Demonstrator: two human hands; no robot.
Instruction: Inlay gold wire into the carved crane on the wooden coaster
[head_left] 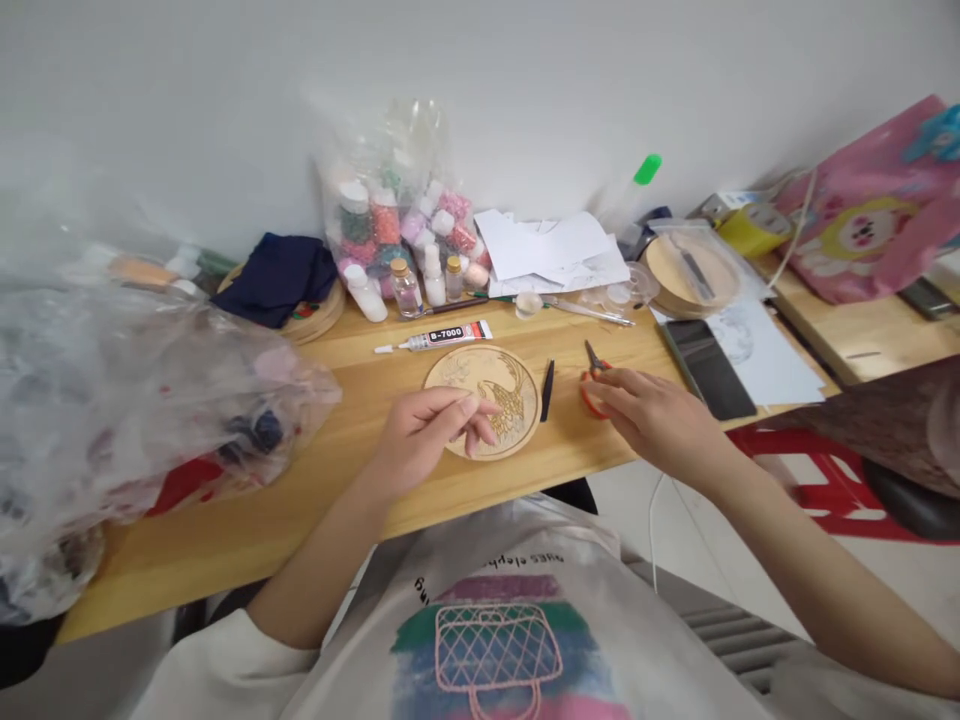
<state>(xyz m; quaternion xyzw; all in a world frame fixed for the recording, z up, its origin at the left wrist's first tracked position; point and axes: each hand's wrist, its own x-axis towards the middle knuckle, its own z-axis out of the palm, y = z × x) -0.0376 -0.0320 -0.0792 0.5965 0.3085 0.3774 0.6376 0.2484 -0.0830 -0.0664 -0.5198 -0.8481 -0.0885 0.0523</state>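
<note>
Above the near left part of a round wooden embroidery piece [491, 365] with a gold and pale raised design, my left hand [424, 432] pinches thumb against forefinger. Whatever is between those fingertips, if anything, is too small to see. My right hand [660, 415] lies over a pair of small scissors [593, 356] with orange-red handles, its fingers closed at the handles and partly hiding them. The blades point away from me. Black tweezers [548, 390] lie between the round piece and the scissors. A B-7000 glue tube [442, 337] rests just behind the round piece.
At the back stand a clear bag of bead jars [397, 215], small bottles [406, 288] and white papers [551, 250]. Plastic bags [150, 400] crowd the left. To the right are a phone [705, 368], wooden hoops [686, 275] and a pink bag [877, 210].
</note>
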